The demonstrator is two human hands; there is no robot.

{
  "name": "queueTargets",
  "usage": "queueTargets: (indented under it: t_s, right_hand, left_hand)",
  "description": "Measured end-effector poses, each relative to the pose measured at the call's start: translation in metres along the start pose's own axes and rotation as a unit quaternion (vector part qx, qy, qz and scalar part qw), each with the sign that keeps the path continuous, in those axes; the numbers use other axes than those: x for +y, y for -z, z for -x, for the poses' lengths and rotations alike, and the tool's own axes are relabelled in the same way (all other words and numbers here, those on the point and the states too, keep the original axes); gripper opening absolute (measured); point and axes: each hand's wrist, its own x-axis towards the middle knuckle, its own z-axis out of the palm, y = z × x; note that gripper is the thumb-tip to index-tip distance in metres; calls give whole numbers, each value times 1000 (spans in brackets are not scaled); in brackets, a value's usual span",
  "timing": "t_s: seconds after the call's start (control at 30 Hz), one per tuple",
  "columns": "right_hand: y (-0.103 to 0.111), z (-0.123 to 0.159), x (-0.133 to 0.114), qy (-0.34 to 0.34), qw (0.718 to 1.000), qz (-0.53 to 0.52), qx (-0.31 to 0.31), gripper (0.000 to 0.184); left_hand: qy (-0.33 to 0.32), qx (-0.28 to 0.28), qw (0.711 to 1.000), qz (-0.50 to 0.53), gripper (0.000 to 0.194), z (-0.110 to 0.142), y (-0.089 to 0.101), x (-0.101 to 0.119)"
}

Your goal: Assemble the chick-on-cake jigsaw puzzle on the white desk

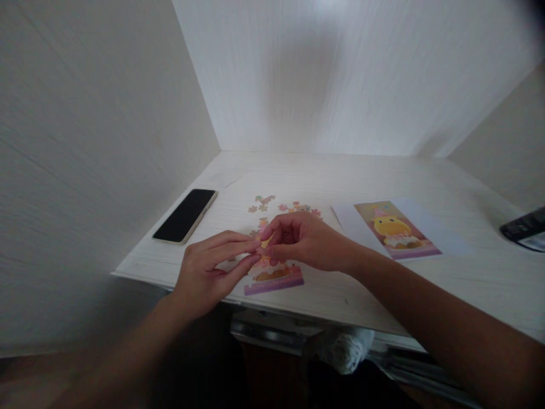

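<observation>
A partly assembled jigsaw puzzle [272, 275] lies near the table's front edge, with a cake picture and a purple lower border. My left hand [215, 264] comes in from the left, thumb and fingers closed together at the puzzle's upper left. From the right, my right hand [304, 241] curls over the upper part, thumb and index finger pinched. The fingertips of both hands meet around what seems to be a small puzzle piece, mostly covered by the fingers. Loose puzzle pieces [263, 201] lie just beyond my hands, and more loose pieces [297, 207] sit behind my right hand.
A black-screened phone [186, 216] rests on the left side of the white table [340, 170]. At right, a printed reference picture [394, 230] of a yellow figure with a cake lies on white paper. A dark object [525, 229] stands at the far right. Pale walls enclose the table.
</observation>
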Motion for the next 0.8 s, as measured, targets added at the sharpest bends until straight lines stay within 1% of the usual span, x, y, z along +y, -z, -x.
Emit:
queueTargets:
  t_s: [0.1, 0.2, 0.27, 0.43, 0.53, 0.63, 0.8]
  right_hand:
    - [0, 0, 0, -6, 1000, 5, -1, 19]
    - [1, 0, 0, -12, 1000, 3, -11, 18]
    - [2, 0, -1, -18, 1000, 2, -18, 17]
    - [2, 0, -4, -30, 999, 29, -8, 18]
    - [2, 0, -4, -26, 999, 46, -1, 20]
    - [1, 1, -2, -24, 997, 67, 5, 17]
    - [1, 1, -1, -16, 998, 59, -20, 16]
  left_hand:
    - [-25, 15, 999, -45, 23, 1, 0, 2]
    - [-48, 8, 996, -68, 21, 4, 2, 3]
    - [-46, -3, 996, -77, 21, 6, 5, 3]
    - [-41, -32, 996, -68, 23, 10, 6, 2]
    - [-41, -20, 997, -65, 24, 10, 5, 3]
    - [-55, -15, 996, -67, 26, 9, 3, 4]
    - [-61, -32, 995, -67, 26, 10, 7, 1]
